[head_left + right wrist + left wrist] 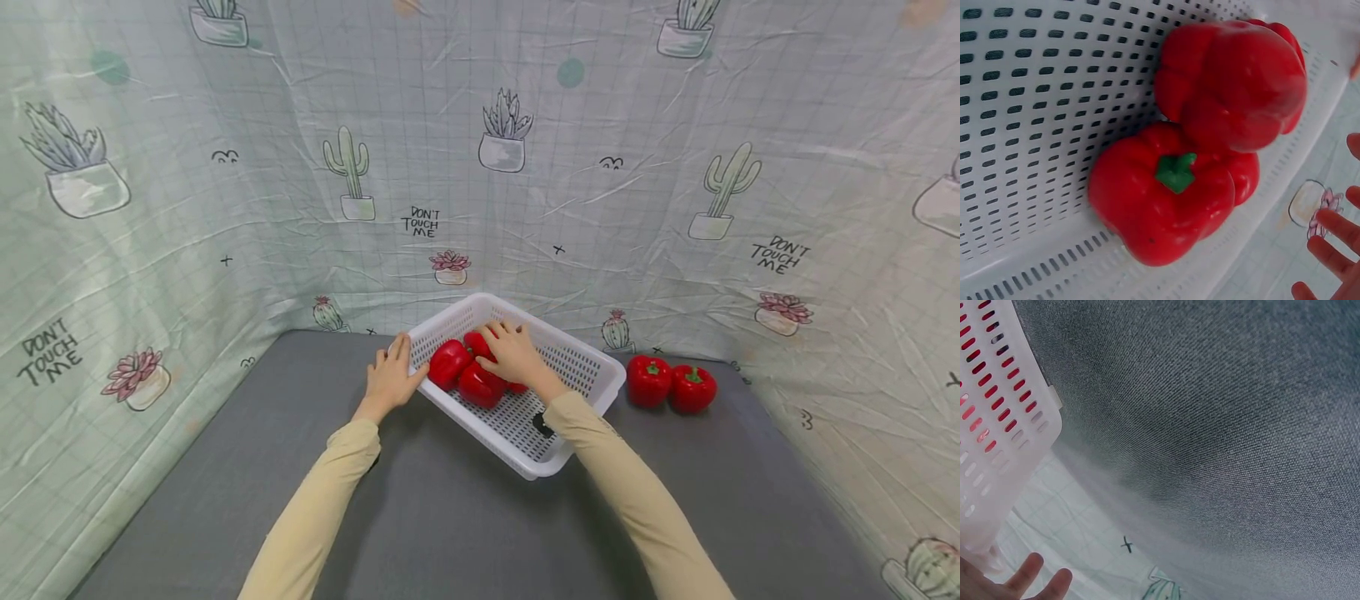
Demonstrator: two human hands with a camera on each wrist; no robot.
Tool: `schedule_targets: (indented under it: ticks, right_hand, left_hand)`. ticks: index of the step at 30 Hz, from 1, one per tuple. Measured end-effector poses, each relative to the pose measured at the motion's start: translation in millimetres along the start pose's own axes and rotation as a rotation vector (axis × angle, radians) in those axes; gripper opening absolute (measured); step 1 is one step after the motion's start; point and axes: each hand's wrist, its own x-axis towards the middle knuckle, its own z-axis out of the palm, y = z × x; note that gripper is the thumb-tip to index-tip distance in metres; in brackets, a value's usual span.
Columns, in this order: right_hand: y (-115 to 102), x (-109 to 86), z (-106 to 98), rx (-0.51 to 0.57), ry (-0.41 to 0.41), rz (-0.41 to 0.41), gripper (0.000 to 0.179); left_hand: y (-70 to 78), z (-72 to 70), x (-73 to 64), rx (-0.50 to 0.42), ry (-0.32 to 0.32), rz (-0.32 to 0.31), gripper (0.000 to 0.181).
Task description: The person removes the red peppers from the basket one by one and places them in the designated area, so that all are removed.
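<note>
The right hand (513, 357) is being held over a white perforated plastic basket (480, 433), its fingers spread well apart and no object being gripped; whether a pepper is being touched by the fingertips cannot be told. Below and beside that hand, glossy red bell peppers (482, 385) are being held in a cluster towards the basket's left part, one at the back being partly covered by the fingers. The left hand (388, 379) is being rested on the rim at the basket's left corner, its fingers nearly straight and its thumb set apart. Just past the basket's right corner, two red bell peppers with green stems (671, 387) are being supported side by side on the dark grey woven surface (450, 517), well apart from both hands.
</note>
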Motion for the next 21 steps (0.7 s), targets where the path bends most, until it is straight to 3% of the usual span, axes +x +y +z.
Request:
schedule_targets:
  ticks: [14, 21]
  right_hand:
    - [-9.2, -2.9, 12.0, -0.086, -0.139, -0.077, 0.061]
    - [-12.9, -8.2, 21.1, -0.180, -0.214, -0.112, 0.068]
  left_hand:
    - [0.3, -0.5, -0.2, 0.010, 0.011, 0.001, 0.072]
    - [0.2, 0.8, -0.2, 0.018, 0.012, 0.001, 0.071]
